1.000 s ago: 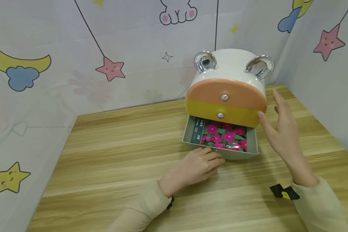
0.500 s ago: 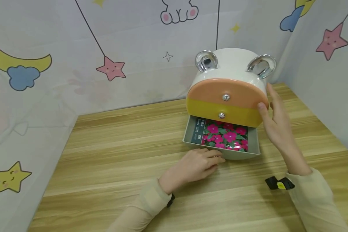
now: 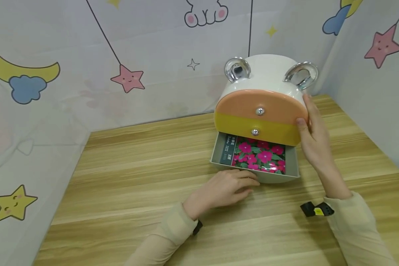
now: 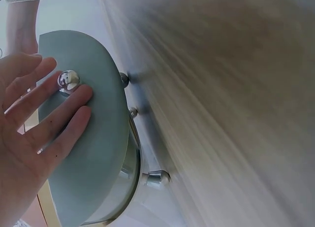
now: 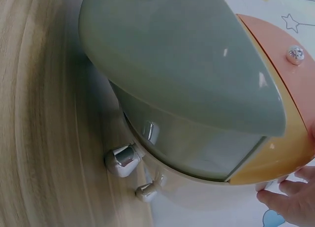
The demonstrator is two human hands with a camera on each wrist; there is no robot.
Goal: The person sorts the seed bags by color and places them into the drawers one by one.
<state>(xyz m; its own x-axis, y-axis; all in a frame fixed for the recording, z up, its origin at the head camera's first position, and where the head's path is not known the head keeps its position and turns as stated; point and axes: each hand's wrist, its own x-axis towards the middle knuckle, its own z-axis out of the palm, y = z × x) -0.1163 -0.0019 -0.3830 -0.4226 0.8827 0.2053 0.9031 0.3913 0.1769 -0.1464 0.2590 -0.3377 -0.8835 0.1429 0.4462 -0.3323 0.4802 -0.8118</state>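
Note:
A rounded mini chest of drawers point(image 3: 269, 70), white with an orange-and-yellow front, stands on the table. Its grey-green bottom drawer point(image 3: 276, 178) is pulled out, holding a flat seed packet point(image 3: 260, 155) printed with pink flowers. My left hand point(image 3: 224, 188) is at the drawer's front. In the left wrist view its fingers extend over the panel around a silver knob point(image 4: 68, 81), without closing on it. My right hand point(image 3: 316, 142) rests against the chest's right side, thumb over the front edge and fingers along the side.
Two silver ring-shaped ears point(image 3: 302, 75) top the chest, and silver feet point(image 5: 123, 160) support it. Orange and yellow drawer fronts bear one knob each. A cartoon-printed cloth point(image 3: 159, 37) hangs behind the wooden table point(image 3: 129, 177).
My right hand has moved left and inward onto the chest's side. My left hand stays at the drawer front, and its fingers have loosened slightly. The drawer remains pulled out.

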